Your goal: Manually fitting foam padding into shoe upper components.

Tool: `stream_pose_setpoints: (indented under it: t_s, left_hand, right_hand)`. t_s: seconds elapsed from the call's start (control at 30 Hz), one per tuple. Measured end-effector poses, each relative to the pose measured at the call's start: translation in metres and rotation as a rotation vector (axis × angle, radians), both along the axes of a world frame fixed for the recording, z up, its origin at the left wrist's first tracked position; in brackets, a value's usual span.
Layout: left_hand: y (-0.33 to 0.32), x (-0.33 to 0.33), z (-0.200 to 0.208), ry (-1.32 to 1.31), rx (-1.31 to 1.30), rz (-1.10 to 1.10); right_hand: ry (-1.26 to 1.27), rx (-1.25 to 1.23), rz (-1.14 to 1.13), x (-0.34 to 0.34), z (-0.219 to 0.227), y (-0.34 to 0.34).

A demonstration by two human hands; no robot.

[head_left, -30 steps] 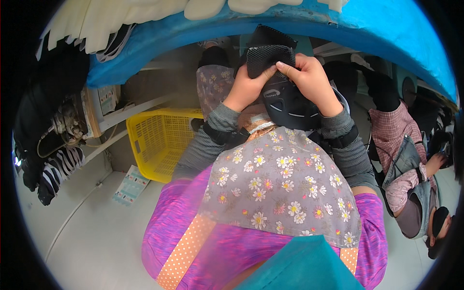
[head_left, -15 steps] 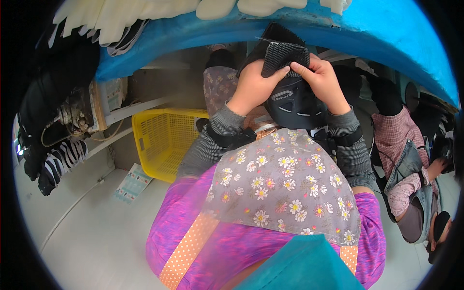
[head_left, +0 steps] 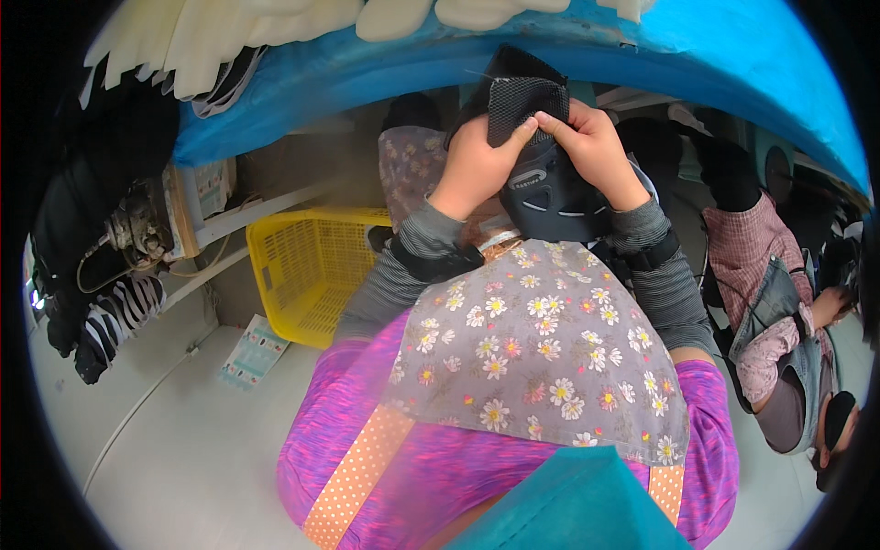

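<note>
My left hand [head_left: 478,167] and my right hand [head_left: 598,154] are closed on a black padded piece with a mesh flap [head_left: 524,103], held up before the blue-covered table edge. Both thumbs press together at the flap's lower edge, while most of the other fingers are hidden behind it. Below the thumbs hangs a smooth black moulded part [head_left: 548,194] with cut-out slots and a light outline mark. Whether it is joined to the mesh piece, I cannot tell. Loose threads stick out along the flap's top edge.
A blue-covered table [head_left: 715,69] spans the far side, with white foam-like pieces [head_left: 394,16] on it. The yellow plastic basket [head_left: 302,307] stands to my left, near a leaflet [head_left: 254,353] on the floor. Black items hang at the left. A co-worker [head_left: 765,275] sits at the right.
Both hands and the black piece have shifted slightly to the left. The thumbs are still pressed together on the mesh flap.
</note>
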State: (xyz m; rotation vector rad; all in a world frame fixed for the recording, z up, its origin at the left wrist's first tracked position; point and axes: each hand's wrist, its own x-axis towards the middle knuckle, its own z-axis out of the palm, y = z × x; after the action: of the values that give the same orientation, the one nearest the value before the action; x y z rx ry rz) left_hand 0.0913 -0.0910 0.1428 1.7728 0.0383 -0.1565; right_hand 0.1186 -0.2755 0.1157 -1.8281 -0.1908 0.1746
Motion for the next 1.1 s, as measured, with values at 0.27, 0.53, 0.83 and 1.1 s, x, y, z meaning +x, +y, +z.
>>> stream_pose_setpoints:
  t_s: [0.27,0.53,0.83,1.1]
  left_hand:
    - [0.003,0.000,0.007,-0.135,0.042,-0.064]
    - [-0.007,0.003,-0.004,-0.084,-0.167,-0.071]
    - [0.001,-0.001,0.001,-0.013,-0.112,-0.095]
    - [-0.005,-0.002,0.002,-0.020,0.020,-0.023]
  right_hand:
    - [-0.147,0.008,0.042,-0.006,0.034,0.002]
    - [-0.073,-0.036,-0.007,-0.005,0.013,-0.001]
    - [-0.093,0.025,-0.038,-0.016,0.037,0.008]
    - [-0.066,-0.118,-0.027,-0.010,0.026,-0.001]
